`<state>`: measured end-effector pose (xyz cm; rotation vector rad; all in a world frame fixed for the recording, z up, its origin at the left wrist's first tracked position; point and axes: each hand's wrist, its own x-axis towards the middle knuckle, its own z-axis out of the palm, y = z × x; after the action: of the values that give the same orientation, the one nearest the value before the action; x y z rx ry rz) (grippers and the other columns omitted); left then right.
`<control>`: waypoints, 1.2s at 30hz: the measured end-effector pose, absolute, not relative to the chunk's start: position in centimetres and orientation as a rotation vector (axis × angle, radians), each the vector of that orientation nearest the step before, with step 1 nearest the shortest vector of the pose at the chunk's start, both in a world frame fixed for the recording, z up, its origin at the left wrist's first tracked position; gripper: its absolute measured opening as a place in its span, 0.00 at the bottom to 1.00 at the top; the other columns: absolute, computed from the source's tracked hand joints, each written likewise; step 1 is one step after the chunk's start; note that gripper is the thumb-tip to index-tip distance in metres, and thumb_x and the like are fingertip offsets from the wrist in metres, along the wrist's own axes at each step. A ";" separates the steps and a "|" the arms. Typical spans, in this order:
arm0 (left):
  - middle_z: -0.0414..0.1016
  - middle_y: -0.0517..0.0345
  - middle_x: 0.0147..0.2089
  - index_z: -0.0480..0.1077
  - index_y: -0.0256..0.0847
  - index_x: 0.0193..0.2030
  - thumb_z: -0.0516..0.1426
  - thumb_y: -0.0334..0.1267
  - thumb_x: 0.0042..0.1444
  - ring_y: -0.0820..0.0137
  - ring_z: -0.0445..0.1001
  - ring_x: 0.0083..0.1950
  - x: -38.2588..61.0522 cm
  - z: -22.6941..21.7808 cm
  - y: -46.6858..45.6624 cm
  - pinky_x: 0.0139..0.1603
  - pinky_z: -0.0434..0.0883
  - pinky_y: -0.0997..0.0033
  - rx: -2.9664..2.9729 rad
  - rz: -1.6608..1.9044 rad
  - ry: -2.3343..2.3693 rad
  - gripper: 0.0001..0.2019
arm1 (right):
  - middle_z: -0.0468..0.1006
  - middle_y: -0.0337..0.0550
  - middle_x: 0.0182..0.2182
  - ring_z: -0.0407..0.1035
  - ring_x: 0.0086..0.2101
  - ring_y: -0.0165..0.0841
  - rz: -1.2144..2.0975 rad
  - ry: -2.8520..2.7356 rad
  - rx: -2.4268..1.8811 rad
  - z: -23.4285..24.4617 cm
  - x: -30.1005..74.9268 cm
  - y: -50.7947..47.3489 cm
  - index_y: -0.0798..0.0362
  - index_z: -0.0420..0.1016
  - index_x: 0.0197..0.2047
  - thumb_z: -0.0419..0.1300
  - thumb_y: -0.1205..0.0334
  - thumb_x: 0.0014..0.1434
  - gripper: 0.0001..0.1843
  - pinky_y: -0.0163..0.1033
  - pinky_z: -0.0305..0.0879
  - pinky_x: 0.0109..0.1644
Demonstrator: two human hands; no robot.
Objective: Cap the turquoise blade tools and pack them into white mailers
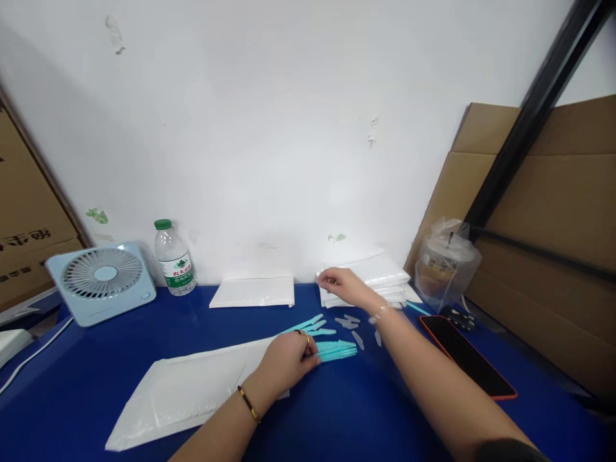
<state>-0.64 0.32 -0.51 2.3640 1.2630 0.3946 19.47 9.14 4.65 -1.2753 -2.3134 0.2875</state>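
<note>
My left hand (291,356) is closed around a few slim turquoise plastic sticks (337,350) that look like eyebrow razors; their ends stick out to the right. More turquoise sticks (312,325) fan out just behind that hand. Below it lies a padded white envelope (192,385), partly covered by the hand and wrist. My right hand (341,285) is at the left end of a stack of white envelopes (380,273), its fingers curled together. Whether it grips an envelope there is unclear. Several small translucent grey pieces (347,321) lie between the two hands.
A white packet (253,292) lies by the wall. On the left stand a blue fan (103,279) and a water bottle (176,263). To the right are a phone (466,356), a bagged drink cup (443,266), a dark object (459,317) and cardboard (548,256).
</note>
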 end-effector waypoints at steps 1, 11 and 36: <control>0.75 0.59 0.34 0.72 0.43 0.33 0.55 0.43 0.53 0.69 0.70 0.35 -0.7 -0.5 0.4 0.32 0.60 0.73 2.363 0.405 1.265 0.08 | 0.76 0.41 0.32 0.68 0.32 0.29 0.458 -2.246 -1.227 4.6 20.9 7.5 0.54 0.73 0.39 0.54 0.60 0.59 0.09 0.33 0.63 0.36; 0.75 0.58 0.35 0.72 0.43 0.32 0.52 0.43 0.55 0.68 0.71 0.36 -1.3 0.0 0.6 0.33 0.62 0.72 2.317 0.549 1.285 0.10 | 0.71 0.39 0.25 0.63 0.26 0.28 0.818 -2.042 -1.297 0.6 25.7 -0.2 0.56 0.74 0.34 0.58 0.53 0.56 0.13 0.32 0.59 0.30; 0.74 0.60 0.34 0.71 0.41 0.33 0.51 0.46 0.56 0.71 0.69 0.34 -1.3 -0.2 1.5 0.33 0.62 0.73 2.231 0.575 1.283 0.13 | 0.72 0.40 0.25 0.66 0.26 0.29 0.972 -2.051 -1.199 0.3 24.9 0.1 0.55 0.76 0.38 0.59 0.53 0.55 0.15 0.34 0.62 0.31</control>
<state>-1.31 1.53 -0.25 2.2313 1.2830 0.5746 24.91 0.14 0.32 -1.1988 -2.0507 0.9721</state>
